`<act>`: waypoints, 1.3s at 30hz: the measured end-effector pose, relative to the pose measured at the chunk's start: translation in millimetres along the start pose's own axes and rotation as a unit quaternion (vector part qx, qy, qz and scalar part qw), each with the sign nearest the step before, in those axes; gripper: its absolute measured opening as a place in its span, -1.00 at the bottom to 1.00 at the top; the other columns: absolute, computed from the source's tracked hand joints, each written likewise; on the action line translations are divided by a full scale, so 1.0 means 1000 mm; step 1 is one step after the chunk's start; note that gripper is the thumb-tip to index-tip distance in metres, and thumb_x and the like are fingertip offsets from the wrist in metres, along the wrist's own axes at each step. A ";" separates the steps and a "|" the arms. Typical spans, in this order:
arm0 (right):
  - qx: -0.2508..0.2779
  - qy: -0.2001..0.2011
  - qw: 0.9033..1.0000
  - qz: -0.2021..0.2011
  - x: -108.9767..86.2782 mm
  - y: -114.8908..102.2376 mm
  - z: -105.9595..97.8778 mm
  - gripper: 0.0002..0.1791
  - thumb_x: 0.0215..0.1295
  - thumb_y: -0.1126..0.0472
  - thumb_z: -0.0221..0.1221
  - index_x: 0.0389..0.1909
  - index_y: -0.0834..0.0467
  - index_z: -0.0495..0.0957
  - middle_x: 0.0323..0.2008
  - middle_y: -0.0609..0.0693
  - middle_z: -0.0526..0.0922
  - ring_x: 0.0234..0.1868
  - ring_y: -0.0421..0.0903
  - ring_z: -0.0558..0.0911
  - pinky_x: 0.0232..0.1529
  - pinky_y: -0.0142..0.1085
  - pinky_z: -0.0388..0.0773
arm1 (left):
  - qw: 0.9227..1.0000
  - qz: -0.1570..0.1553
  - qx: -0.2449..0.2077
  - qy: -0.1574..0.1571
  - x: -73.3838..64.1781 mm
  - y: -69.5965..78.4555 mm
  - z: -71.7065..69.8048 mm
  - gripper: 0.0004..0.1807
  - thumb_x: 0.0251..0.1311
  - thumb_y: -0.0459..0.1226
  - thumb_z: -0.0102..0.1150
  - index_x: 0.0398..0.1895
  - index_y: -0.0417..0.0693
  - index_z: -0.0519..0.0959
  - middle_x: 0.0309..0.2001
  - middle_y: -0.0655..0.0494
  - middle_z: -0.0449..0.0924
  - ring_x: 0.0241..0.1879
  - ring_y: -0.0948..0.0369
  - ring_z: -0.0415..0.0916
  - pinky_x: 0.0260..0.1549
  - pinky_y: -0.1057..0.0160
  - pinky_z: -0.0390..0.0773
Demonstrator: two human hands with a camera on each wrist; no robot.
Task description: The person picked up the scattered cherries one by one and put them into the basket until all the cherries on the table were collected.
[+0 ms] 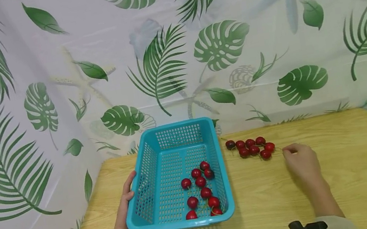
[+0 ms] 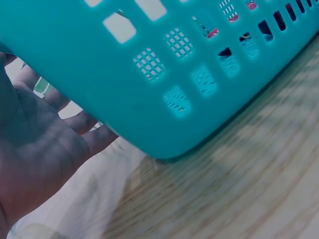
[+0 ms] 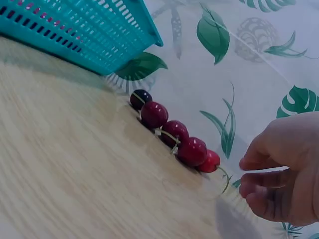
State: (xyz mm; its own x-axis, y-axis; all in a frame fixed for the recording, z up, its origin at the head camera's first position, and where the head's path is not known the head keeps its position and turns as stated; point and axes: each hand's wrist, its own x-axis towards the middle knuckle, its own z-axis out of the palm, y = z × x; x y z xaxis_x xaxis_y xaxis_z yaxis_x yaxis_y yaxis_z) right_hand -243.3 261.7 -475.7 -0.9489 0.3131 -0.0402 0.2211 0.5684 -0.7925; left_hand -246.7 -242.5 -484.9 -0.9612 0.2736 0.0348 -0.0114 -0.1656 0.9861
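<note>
A blue-green plastic basket (image 1: 226, 180) with perforated walls stands on the table, several red cherries (image 1: 200, 182) lying in its right half. My left hand (image 1: 123, 207) rests against the basket's left side; in the left wrist view its fingers (image 2: 75, 119) stretch out along the outer wall. To the right of the basket lies a cluster of cherries (image 1: 254, 150), dark red to bright red, with thin stems. My right hand (image 1: 302, 161) is just right of this cluster, fingertips close to the stem of the bright red cherry (image 3: 209, 162). A gap shows between thumb and fingers in the right wrist view.
The wooden table (image 1: 359, 166) runs back to a white cloth (image 1: 179, 87) printed with green leaves and starfish, which hangs behind and along the left. The basket's far end is near that cloth. Black camera mounts (image 1: 308, 228) sit on both wrists.
</note>
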 end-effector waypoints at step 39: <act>-0.023 0.030 0.997 -0.061 0.007 0.010 0.005 -0.71 0.37 0.24 0.08 -0.10 0.37 0.63 -0.17 0.30 0.66 -0.17 0.14 0.59 -0.26 -0.16 0.49 | 0.985 0.147 0.006 -0.088 0.019 -0.010 -0.010 -0.24 0.33 -0.40 -0.49 0.41 0.64 0.23 0.33 0.59 0.27 0.28 0.45 0.29 0.14 0.36 0.34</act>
State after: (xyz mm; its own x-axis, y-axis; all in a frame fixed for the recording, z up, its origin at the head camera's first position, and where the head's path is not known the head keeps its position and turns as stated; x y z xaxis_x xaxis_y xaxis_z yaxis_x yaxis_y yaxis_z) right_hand -248.8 265.9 -487.1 -0.9542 0.2844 0.0930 0.1161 0.6383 -0.7609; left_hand -267.4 -244.9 -496.0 -0.8597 0.3759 0.3459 0.2646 -0.2517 0.9310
